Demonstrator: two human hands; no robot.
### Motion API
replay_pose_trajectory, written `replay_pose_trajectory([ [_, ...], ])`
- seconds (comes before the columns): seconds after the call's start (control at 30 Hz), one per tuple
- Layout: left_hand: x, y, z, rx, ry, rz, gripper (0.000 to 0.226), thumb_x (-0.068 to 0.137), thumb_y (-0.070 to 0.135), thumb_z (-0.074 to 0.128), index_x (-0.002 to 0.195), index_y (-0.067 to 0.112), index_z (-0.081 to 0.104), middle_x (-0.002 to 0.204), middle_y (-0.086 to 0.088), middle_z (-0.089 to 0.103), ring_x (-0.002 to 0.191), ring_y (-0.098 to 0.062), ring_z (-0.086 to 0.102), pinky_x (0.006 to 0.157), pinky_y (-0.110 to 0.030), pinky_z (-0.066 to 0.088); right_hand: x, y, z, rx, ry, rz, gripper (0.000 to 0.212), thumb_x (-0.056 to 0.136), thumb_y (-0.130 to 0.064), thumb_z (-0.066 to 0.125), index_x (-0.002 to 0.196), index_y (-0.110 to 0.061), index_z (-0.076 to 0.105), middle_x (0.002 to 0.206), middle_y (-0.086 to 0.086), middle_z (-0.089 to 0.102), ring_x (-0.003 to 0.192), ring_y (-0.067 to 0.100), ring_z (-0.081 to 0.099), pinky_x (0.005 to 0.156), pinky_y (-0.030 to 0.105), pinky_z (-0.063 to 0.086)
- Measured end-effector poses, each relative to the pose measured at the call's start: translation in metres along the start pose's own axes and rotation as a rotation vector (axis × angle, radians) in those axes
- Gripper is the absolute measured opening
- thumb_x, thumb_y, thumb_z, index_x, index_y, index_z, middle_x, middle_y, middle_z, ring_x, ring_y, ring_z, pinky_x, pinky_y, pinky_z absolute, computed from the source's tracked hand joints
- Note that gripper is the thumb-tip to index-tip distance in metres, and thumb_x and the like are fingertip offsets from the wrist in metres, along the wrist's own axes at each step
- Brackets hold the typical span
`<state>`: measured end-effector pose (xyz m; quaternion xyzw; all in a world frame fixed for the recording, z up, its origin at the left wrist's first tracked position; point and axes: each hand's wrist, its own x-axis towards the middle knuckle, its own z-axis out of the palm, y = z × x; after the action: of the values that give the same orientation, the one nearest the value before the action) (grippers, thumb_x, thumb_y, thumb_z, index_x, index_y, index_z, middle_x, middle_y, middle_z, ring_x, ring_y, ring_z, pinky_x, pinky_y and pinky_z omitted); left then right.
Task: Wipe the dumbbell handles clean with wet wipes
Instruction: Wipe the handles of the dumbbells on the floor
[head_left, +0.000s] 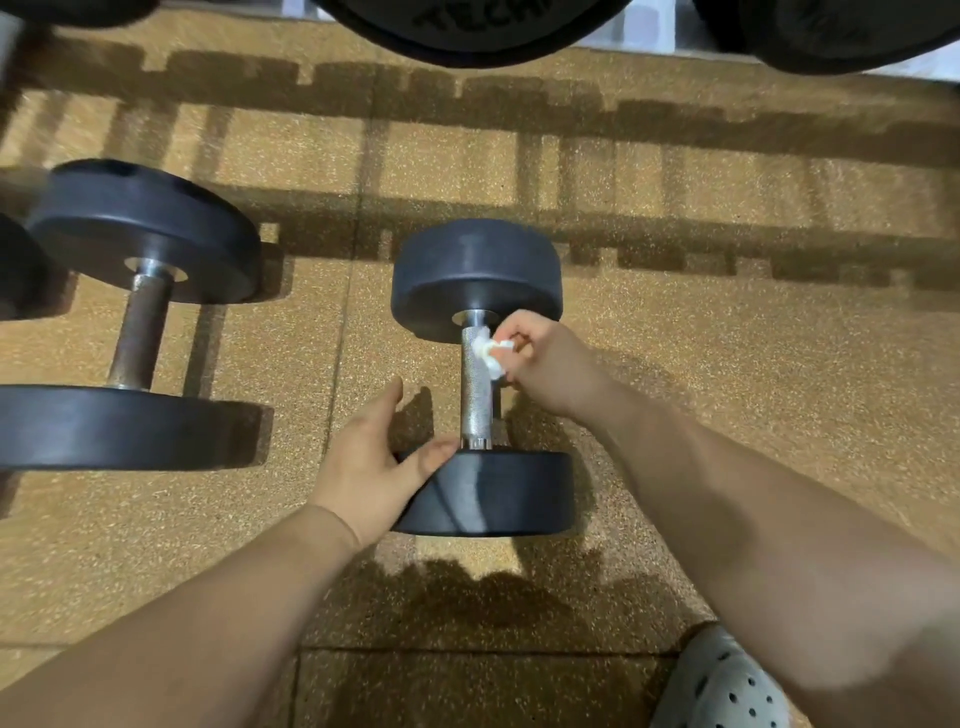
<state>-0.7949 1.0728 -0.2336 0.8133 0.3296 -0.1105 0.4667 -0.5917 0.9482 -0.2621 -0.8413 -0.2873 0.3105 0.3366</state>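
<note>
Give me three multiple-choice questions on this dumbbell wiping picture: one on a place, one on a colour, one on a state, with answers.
1. Where on the knurled silver handle of the middle black dumbbell is the white wet wipe pressed?
A. its far end
B. its near end
C. not touching it

2. What colour is the left black dumbbell's bar?
A. shiny silver
B. rusty brown
C. bright red

3. What is the left hand doing?
A. gripping the handle
B. holding a wipe
C. resting open, thumb on the near black head

Answers: 1 A, the right hand pinches the wipe at the far end. 2 B, it looks dull brown. 3 C, its fingers are straight, holding nothing.
</note>
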Motion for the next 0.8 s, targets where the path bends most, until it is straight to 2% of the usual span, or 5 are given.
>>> replay_pose_trajectory([
  [0.27,-0.002,-0.006,-0.022,0.199,-0.007,-0.026,0.141,0.053,0.107,0.022,0.163,0.018,0.015,0.165,-0.006,0.029,0.150,-0.025,0.029,0.120,-0.039,0.026,-0.003,-0.021,0.015,-0.125,-0.317,-0.091,0.008,0.089,-0.023,0.071,0.089,-0.023,0.063,0.079,-0.006,0.067,0.071,0.008,0.063,0.070,0.029,0.051],
  [0.4,-0.004,-0.007,-0.043,0.405,-0.066,0.097,0.120,0.071,0.094,0.015,0.162,0.016,0.015,0.163,-0.009,0.032,0.146,-0.027,0.031,0.119,-0.038,0.028,0.013,-0.066,0.020,-0.040,-0.229,-0.076,0.010,0.086,-0.021,0.074,0.083,-0.020,0.064,0.076,-0.004,0.060,0.066,0.010,0.058,0.060,0.019,0.045],
  [0.6,0.004,-0.031,-0.150,0.786,0.084,0.319,0.066,0.093,0.071,0.026,0.125,0.025,0.060,0.116,0.001,0.063,0.109,-0.024,0.054,0.093,-0.041,0.047,0.037,-0.144,0.054,-0.042,-0.211,-0.181,0.013,0.088,-0.031,0.070,0.084,-0.024,0.060,0.070,-0.012,0.053,0.062,0.009,0.051,0.058,0.021,0.040],
  [0.7,0.001,-0.044,-0.216,1.041,0.101,0.249,0.051,0.097,0.061,0.037,0.119,0.022,0.060,0.118,-0.002,0.061,0.109,-0.025,0.051,0.090,-0.039,0.045,0.048,-0.175,0.080,-0.113,-0.190,-0.232,0.016,0.087,-0.030,0.072,0.079,-0.026,0.059,0.084,-0.011,0.052,0.070,0.003,0.050,0.063,0.013,0.035],
  [0.8,0.001,-0.059,-0.262,1.244,-0.038,0.170,0.056,0.097,0.062,0.039,0.130,0.021,0.056,0.130,-0.007,0.057,0.115,-0.028,0.050,0.092,-0.040,0.045,0.060,-0.207,0.109,-0.159,-0.249,-0.196,0.015,0.084,-0.027,0.072,0.076,-0.022,0.060,0.089,-0.005,0.059,0.079,0.011,0.057,0.073,0.028,0.048],
])
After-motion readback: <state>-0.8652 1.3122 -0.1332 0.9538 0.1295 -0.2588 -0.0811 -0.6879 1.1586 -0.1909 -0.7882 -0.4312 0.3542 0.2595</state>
